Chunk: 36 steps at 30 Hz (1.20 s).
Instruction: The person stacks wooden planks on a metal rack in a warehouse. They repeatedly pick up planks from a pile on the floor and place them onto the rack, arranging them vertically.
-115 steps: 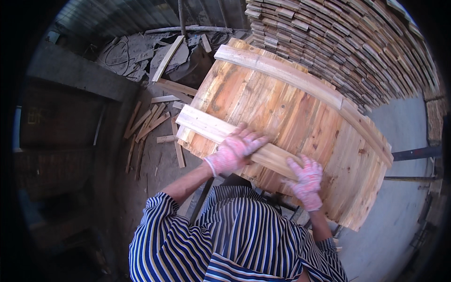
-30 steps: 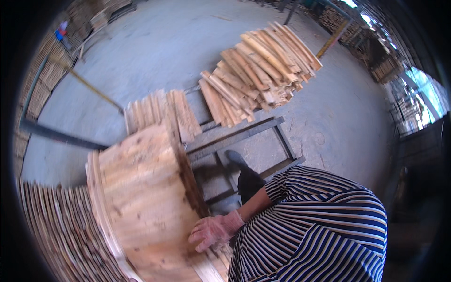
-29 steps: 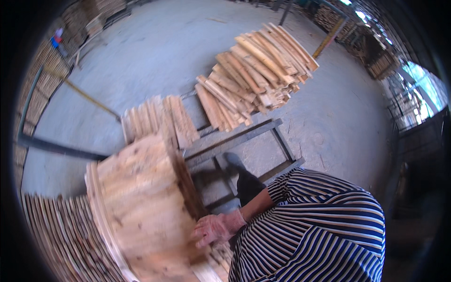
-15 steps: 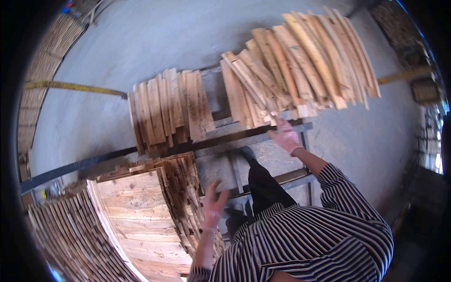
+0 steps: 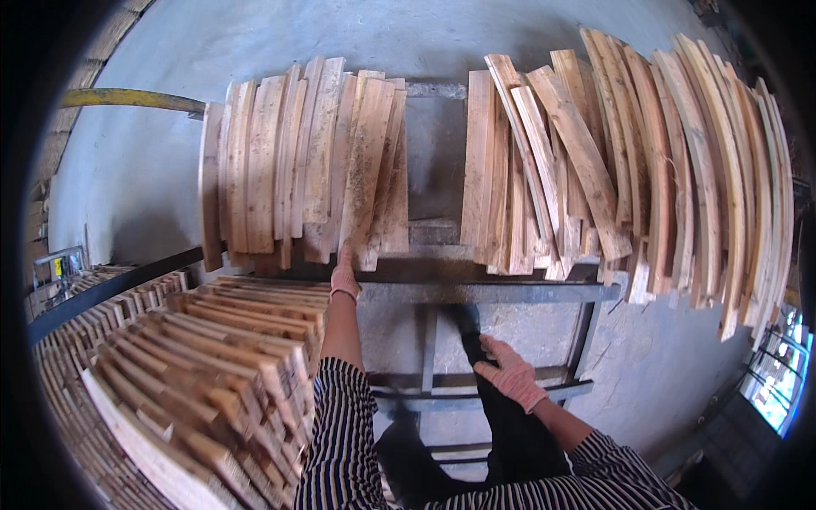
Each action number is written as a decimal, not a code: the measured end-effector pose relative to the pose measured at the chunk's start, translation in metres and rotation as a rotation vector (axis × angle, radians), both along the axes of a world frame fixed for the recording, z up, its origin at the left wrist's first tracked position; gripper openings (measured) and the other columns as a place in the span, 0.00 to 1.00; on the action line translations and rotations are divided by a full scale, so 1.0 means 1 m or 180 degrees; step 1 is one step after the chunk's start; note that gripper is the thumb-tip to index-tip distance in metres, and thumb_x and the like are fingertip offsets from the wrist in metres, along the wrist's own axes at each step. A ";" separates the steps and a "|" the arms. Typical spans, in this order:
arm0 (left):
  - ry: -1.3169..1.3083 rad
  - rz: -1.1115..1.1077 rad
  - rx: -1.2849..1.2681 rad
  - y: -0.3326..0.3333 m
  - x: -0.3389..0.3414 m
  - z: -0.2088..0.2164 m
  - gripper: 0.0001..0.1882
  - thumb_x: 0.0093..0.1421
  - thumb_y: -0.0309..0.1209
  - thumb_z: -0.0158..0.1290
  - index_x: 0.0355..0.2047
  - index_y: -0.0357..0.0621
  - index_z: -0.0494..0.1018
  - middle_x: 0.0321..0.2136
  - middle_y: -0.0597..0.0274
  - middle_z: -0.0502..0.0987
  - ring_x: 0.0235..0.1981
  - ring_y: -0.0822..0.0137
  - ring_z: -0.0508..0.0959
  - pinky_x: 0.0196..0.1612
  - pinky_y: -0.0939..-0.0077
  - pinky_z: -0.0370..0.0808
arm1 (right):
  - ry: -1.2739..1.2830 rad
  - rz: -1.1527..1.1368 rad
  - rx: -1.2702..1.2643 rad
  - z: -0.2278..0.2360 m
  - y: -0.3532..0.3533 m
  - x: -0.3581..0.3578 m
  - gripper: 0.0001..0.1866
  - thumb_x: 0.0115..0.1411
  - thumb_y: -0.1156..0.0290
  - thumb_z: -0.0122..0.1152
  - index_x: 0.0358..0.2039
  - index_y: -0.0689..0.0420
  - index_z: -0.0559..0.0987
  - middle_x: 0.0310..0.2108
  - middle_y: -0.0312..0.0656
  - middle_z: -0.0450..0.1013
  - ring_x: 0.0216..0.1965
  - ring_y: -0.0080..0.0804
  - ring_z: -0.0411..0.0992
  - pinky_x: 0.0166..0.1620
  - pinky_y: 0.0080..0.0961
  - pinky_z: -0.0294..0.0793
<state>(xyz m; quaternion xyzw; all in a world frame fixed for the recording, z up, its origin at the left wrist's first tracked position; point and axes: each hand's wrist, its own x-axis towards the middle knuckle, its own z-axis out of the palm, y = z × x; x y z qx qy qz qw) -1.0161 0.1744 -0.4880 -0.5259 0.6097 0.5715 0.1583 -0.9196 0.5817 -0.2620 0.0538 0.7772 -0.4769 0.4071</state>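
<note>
My left hand [image 5: 344,279], in a pink glove, is at the near end of a wooden board [image 5: 367,161] in the left group of boards. One digit lies along the board's end and the other fingers are mostly hidden; the hand appears closed on it. The board lies slightly slanted on top of its neighbours. My right hand [image 5: 512,374], gloved the same way, hovers over my dark trouser leg below the metal frame. Its fingers are apart and it holds nothing.
A larger group of boards [image 5: 671,170] lies at the right, some crossing others. Stacked wooden panels [image 5: 204,365] stand close at my left. A dark metal frame [image 5: 476,293] runs across in front of me. A yellow bar [image 5: 132,99] juts out at the far left.
My left hand has gone forward from beside the panels to the board's end. My right hand has drawn back from the right boards. The view has turned and shifted.
</note>
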 end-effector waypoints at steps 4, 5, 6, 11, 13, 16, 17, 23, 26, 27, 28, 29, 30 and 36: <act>0.1189 0.1140 0.1142 0.012 0.014 -0.033 0.35 0.63 0.53 0.60 0.61 0.40 0.73 0.51 0.64 0.79 0.48 0.63 0.80 0.48 0.65 0.78 | 0.0086 0.0435 0.0332 -0.030 -0.028 -0.040 0.39 0.61 0.56 0.66 0.69 0.55 0.65 0.60 0.52 0.71 0.60 0.44 0.73 0.64 0.33 0.69; 0.1462 0.1233 0.1147 0.006 0.029 -0.033 0.32 0.64 0.49 0.60 0.61 0.40 0.73 0.50 0.64 0.79 0.47 0.63 0.80 0.48 0.66 0.78 | 0.0260 0.0678 0.0384 -0.028 -0.041 -0.056 0.40 0.61 0.54 0.65 0.70 0.55 0.64 0.61 0.53 0.70 0.61 0.44 0.72 0.64 0.32 0.68; 0.1522 0.1215 0.1284 0.011 0.040 -0.027 0.23 0.66 0.37 0.59 0.59 0.41 0.74 0.48 0.66 0.79 0.48 0.66 0.79 0.49 0.66 0.79 | 0.0164 0.0562 0.0236 -0.030 -0.053 -0.073 0.41 0.62 0.54 0.65 0.70 0.58 0.62 0.64 0.53 0.68 0.63 0.45 0.70 0.66 0.33 0.67; 0.1445 0.0771 -0.0274 0.156 0.049 0.162 0.24 0.54 0.41 0.71 0.43 0.40 0.75 0.40 0.58 0.79 0.37 0.65 0.79 0.41 0.62 0.77 | 0.0071 0.0170 0.0285 -0.056 -0.112 -0.171 0.48 0.63 0.48 0.63 0.72 0.64 0.55 0.66 0.55 0.65 0.63 0.43 0.69 0.66 0.34 0.65; 0.0761 0.0236 -0.1083 0.190 0.084 0.216 0.25 0.49 0.45 0.73 0.36 0.41 0.74 0.32 0.56 0.77 0.33 0.60 0.78 0.39 0.61 0.77 | -0.0270 -0.0091 -0.0322 -0.061 -0.128 -0.195 0.45 0.61 0.46 0.64 0.69 0.63 0.60 0.59 0.53 0.70 0.59 0.41 0.71 0.63 0.33 0.69; 0.0556 -0.1087 -0.2074 0.202 0.104 0.313 0.24 0.50 0.45 0.70 0.36 0.42 0.74 0.33 0.50 0.75 0.35 0.46 0.77 0.38 0.53 0.76 | -0.1452 -0.0861 -0.0981 -0.053 -0.142 -0.183 0.39 0.59 0.44 0.67 0.62 0.58 0.71 0.47 0.47 0.77 0.51 0.39 0.75 0.56 0.35 0.75; 0.0247 -0.1447 -0.2051 0.197 0.117 0.328 0.24 0.51 0.46 0.68 0.35 0.41 0.73 0.34 0.49 0.74 0.36 0.46 0.78 0.37 0.53 0.76 | -0.1938 -0.1164 -0.0654 -0.028 -0.146 -0.161 0.36 0.59 0.43 0.67 0.58 0.56 0.74 0.44 0.45 0.78 0.48 0.38 0.76 0.53 0.38 0.78; 0.0747 -0.1718 -0.1815 0.188 0.194 0.424 0.21 0.49 0.41 0.67 0.33 0.38 0.72 0.37 0.47 0.74 0.38 0.46 0.78 0.38 0.56 0.78 | -0.2760 -0.1653 -0.1525 0.005 -0.112 -0.054 0.38 0.60 0.40 0.66 0.60 0.54 0.71 0.49 0.48 0.75 0.49 0.47 0.75 0.53 0.48 0.78; 0.0759 -0.1963 -0.1734 0.199 0.220 0.453 0.26 0.49 0.43 0.68 0.40 0.38 0.73 0.42 0.49 0.75 0.44 0.47 0.78 0.46 0.56 0.80 | -0.2131 -0.1345 -0.1771 0.055 -0.095 -0.045 0.40 0.61 0.39 0.64 0.62 0.55 0.70 0.53 0.50 0.73 0.53 0.48 0.73 0.56 0.49 0.76; 0.0883 -0.2071 -0.1480 0.198 0.230 0.472 0.30 0.50 0.45 0.68 0.44 0.38 0.72 0.44 0.49 0.75 0.47 0.47 0.78 0.49 0.55 0.79 | -0.1811 -0.1275 -0.1830 0.080 -0.089 -0.044 0.40 0.61 0.39 0.63 0.63 0.56 0.69 0.55 0.50 0.72 0.54 0.48 0.72 0.58 0.49 0.76; 0.1004 -0.2156 -0.1219 0.199 0.242 0.493 0.33 0.50 0.48 0.68 0.49 0.38 0.71 0.46 0.48 0.74 0.49 0.46 0.77 0.51 0.55 0.78 | -0.1542 -0.1203 -0.1735 0.095 -0.076 -0.048 0.40 0.63 0.39 0.61 0.63 0.57 0.69 0.55 0.50 0.72 0.54 0.47 0.73 0.59 0.48 0.75; 0.1154 -0.2221 -0.0987 0.198 0.254 0.509 0.37 0.51 0.50 0.68 0.53 0.38 0.70 0.48 0.47 0.74 0.51 0.46 0.76 0.54 0.54 0.77 | -0.1247 -0.1103 -0.1666 0.109 -0.070 -0.054 0.39 0.64 0.40 0.60 0.63 0.59 0.68 0.56 0.51 0.72 0.55 0.47 0.73 0.60 0.47 0.75; 0.1553 -0.1954 -0.0179 0.193 0.262 0.516 0.47 0.52 0.57 0.67 0.62 0.39 0.64 0.55 0.42 0.71 0.57 0.45 0.74 0.59 0.56 0.75 | -0.1453 -0.0885 -0.1937 0.141 -0.070 -0.059 0.37 0.65 0.45 0.61 0.64 0.59 0.68 0.58 0.49 0.72 0.57 0.44 0.72 0.61 0.41 0.75; 0.2906 0.1025 -0.0582 0.127 0.222 0.596 0.48 0.52 0.49 0.72 0.65 0.39 0.61 0.56 0.49 0.74 0.55 0.57 0.76 0.57 0.61 0.76 | -0.0100 0.2412 -0.1929 0.332 -0.152 -0.036 0.48 0.59 0.54 0.73 0.71 0.60 0.58 0.68 0.48 0.63 0.65 0.44 0.65 0.64 0.35 0.70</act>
